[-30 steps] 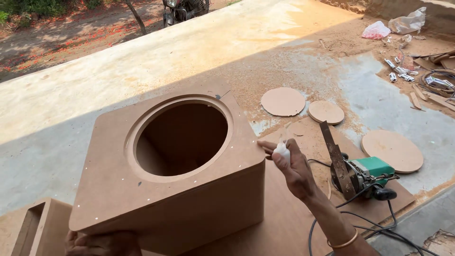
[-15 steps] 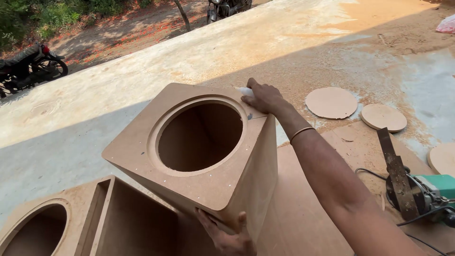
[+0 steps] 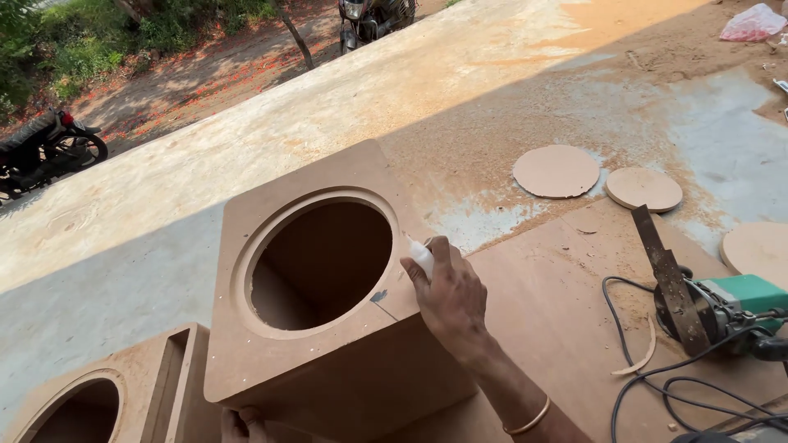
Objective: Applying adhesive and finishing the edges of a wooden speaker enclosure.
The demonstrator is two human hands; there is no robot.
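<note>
Brown fibreboard makes up the speaker box (image 3: 328,328), a tall square cabinet standing on a flat board sheet (image 3: 566,328) with its round cut-out facing up towards the camera. The right hand (image 3: 447,295) rests on the top panel at the right rim of that hole, its grip closed around a small white object (image 3: 422,256) whose tip shows just above the fingers and touches the panel; what the object is exactly cannot be told. Just below the thumb side of this grip, a short dark mark (image 3: 379,296) sits on the panel between the hole's rim and the box edge. A gold bangle (image 3: 527,418) circles the wrist.

The left hand (image 3: 242,425) is seen only as fingertips at the bottom edge, curled shut against the lower front corner of the same box, well to the lower left of the right grip.

Left of that lower grip lies a second speaker box (image 3: 107,394) of the same board, with its own round opening partly in view. To the right of the right grip, well apart, a green power tool (image 3: 722,308) with a long dark blade sits on the sheet, with its black cable (image 3: 648,385) looped beside it. Beyond it, up and to the right, two round board discs (image 3: 556,171) lie on the sawdust-strewn concrete floor (image 3: 460,74), with part of a third at the right edge. A parked motorcycle (image 3: 45,152) stands far off at upper left.
</note>
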